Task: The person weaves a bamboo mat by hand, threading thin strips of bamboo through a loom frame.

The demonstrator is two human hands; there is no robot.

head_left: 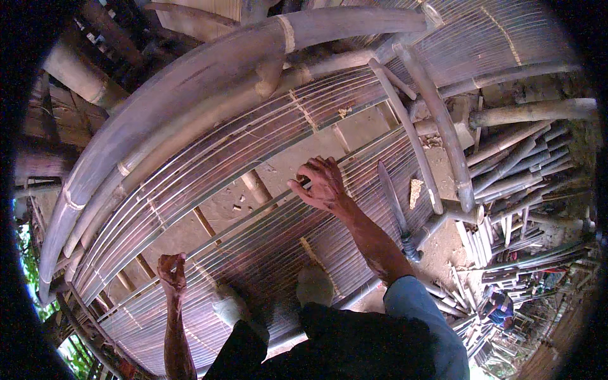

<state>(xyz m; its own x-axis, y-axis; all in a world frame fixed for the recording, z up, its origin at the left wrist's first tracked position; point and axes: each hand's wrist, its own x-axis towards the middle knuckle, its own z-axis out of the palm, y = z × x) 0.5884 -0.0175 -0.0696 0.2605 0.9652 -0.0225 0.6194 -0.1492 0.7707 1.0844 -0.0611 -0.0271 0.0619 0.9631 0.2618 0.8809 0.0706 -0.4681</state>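
My left hand (172,272) is at the lower left, above the edge of a bamboo slat platform (266,253). Its fingers are curled together. Farther out and to the right, my right hand (322,182) hovers over the platform's far edge, fingers bent in toward the thumb. What either hand grips, if anything, is too thin or hidden to make out. Between this edge and a second slatted section (228,142) runs a long gap with crosspieces. Right of my right forearm, a long-bladed knife (394,199) lies on the slats, its dark handle toward me.
Thick bamboo poles (183,76) curve across the far side. An upright bamboo frame (437,120) stands at the right, beside stacked bamboo lengths (519,158). Pale crumbly pieces (415,193) lie near the knife. A person in blue (499,309) is at the far lower right.
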